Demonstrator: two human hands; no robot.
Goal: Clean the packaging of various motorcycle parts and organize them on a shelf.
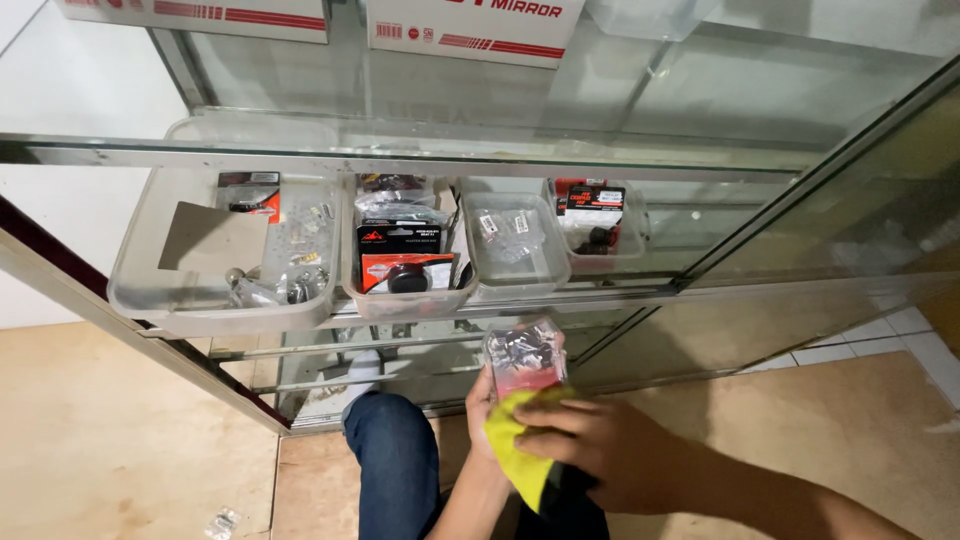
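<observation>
I'm holding a small clear packet (524, 358) in my left hand (483, 412) below the glass shelf (700, 285), right hand (600, 450) pressing a yellow cloth (520, 448) against it, both hands gripping, plastic trays (225, 250) sitting above.

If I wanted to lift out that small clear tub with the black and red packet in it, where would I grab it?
Probably by the front rim of the small clear tub, coming from the open front of the glass shelf. Neighbouring tubs sit close on both sides, and the packet fills the inside, so the near edge looks freest.
</observation>
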